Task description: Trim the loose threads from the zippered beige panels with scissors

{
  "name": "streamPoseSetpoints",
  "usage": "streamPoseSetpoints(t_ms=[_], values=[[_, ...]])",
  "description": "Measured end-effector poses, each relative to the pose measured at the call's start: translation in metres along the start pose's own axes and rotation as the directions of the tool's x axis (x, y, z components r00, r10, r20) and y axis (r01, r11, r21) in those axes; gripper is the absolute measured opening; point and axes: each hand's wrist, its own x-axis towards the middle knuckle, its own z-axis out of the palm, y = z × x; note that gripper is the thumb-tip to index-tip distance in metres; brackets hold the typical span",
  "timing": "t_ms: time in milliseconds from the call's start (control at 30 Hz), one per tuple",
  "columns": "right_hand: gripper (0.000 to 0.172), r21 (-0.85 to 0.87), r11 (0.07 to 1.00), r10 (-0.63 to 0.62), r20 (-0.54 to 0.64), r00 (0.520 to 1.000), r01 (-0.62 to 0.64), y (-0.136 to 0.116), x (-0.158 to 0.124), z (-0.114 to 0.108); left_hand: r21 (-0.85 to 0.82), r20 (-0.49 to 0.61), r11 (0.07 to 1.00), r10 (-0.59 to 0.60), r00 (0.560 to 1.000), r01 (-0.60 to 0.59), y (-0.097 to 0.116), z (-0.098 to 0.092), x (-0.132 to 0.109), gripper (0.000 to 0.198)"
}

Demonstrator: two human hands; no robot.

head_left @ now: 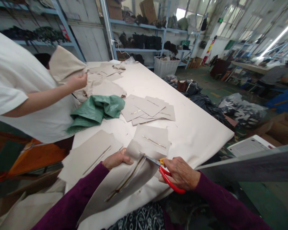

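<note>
A beige fabric piece (132,175) with a brown zipper strip (126,181) is lifted over the table's near edge. My left hand (118,159) pinches its upper left side. In my right hand (181,174) are scissors (167,179) with red and yellow handles, their tips at the upper end of the zipper strip. Just beyond lies a beige piece with a zipper (156,132). More flat beige pieces (93,150) rest to the left, and a stack of zippered pieces (151,110) sits farther back.
A person in a white shirt (38,105) stands at the left of the white table (196,134), holding beige fabric (66,65). Green fabric (98,110) lies near them. Beyond are shelves (139,24), a white bin (166,66) and dark bundles (204,103) on the floor.
</note>
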Motion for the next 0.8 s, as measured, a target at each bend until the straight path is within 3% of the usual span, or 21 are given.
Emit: streamPoseSetpoints(t_ms=[233,433,633,800], values=[[0.052,-0.088,0.996,-0.030,-0.056,0.998,0.025,-0.001,0.000,0.006,-0.049,-0.044,0.996,-0.071,0.997,0.069,0.000,-0.002,-0.004,0.032],[0.050,-0.076,0.994,-0.088,-0.143,0.986,0.078,0.002,0.000,0.022,-0.104,0.001,0.991,-0.080,0.997,0.080,0.001,-0.002,-0.006,0.034],[0.045,-0.009,1.000,-0.029,-0.116,0.993,0.028,0.000,0.000,0.022,-0.109,-0.016,0.989,-0.103,0.995,0.101,0.003,-0.001,-0.007,0.033],[0.044,-0.076,0.997,0.016,-0.141,0.990,-0.027,-0.005,0.000,0.013,-0.078,-0.104,0.988,-0.143,0.984,0.136,0.001,-0.003,-0.007,0.038]])
